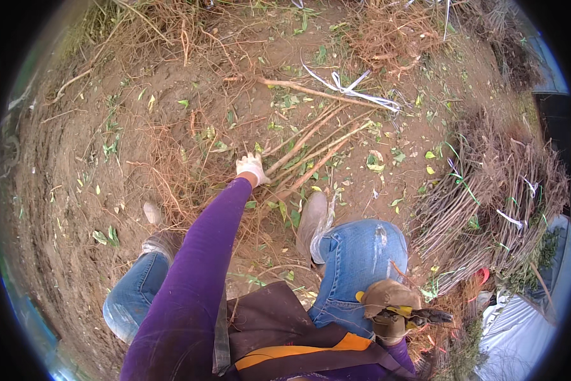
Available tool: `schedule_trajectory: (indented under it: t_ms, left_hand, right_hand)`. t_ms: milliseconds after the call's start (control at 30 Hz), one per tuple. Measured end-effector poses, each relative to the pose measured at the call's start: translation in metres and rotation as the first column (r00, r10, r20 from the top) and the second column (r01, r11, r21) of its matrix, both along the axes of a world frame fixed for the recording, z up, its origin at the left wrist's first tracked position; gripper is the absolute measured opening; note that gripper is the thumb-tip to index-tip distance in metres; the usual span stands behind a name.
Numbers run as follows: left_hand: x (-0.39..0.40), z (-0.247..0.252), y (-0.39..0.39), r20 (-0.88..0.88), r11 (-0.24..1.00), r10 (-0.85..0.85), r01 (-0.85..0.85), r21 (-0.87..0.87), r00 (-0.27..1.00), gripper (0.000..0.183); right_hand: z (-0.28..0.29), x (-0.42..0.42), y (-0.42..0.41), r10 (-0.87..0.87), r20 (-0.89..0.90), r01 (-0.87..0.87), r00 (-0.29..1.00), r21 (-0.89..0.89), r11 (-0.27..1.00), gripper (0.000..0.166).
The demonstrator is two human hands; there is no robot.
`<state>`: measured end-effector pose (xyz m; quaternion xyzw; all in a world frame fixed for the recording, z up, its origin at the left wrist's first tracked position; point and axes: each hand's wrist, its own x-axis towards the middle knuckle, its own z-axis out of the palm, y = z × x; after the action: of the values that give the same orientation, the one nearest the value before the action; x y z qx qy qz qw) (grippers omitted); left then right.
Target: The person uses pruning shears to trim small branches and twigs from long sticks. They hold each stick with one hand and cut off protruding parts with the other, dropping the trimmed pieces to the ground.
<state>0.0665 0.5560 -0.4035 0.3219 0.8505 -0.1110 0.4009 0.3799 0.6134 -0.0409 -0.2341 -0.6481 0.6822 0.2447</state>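
My left hand [252, 167], in a whitish glove, reaches down to the root end of a few bare-root plant stems [295, 151] on the soil; its fingers are at the stems, but whether they grip is hard to see. Reddish roots [164, 162] spread around and below it. My right hand [391, 307], in a dirty tan glove, rests by my right knee, closed around hand pruners [421, 315] with yellow-and-black parts. White ties [345, 88] lie over the far ends of the stems, near a longer single stem [309, 90].
Tied bundles of bare-root plants [485, 190] lie at the right. More root masses [392, 35] are at the top right and the top left [142, 28]. A white sheet [514, 338] shows at the lower right. Leaves are scattered on the soil between my boots [312, 219] and beyond.
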Motion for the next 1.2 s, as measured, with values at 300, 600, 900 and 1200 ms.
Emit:
schedule_trajectory:
  t_ms: [300,600,900,1200]
  left_hand:
    - [0.042,0.038,-0.088,0.091,0.848,0.189,-0.209,0.486,0.978,0.039]
    - [-0.080,0.360,-0.095,0.489,-0.507,0.380,-0.265,0.820,0.785,0.027]
    - [-0.193,0.423,-0.295,0.847,-0.898,0.375,-0.079,0.433,0.376,0.030]
    - [-0.137,0.321,-0.362,0.986,-0.990,0.077,-0.105,0.093,0.147,0.037]
  right_hand:
    - [-0.006,0.003,0.011,0.133,-0.012,-0.133,0.991,-0.038,0.990,0.029]
    - [0.017,-0.003,-0.006,0.059,0.023,-0.060,0.998,0.016,0.998,0.044]
    - [0.045,-0.051,-0.026,0.294,0.321,-0.370,0.900,0.211,0.905,0.038]
    - [0.046,-0.189,-0.080,0.492,0.353,-0.537,0.796,0.037,0.843,0.036]
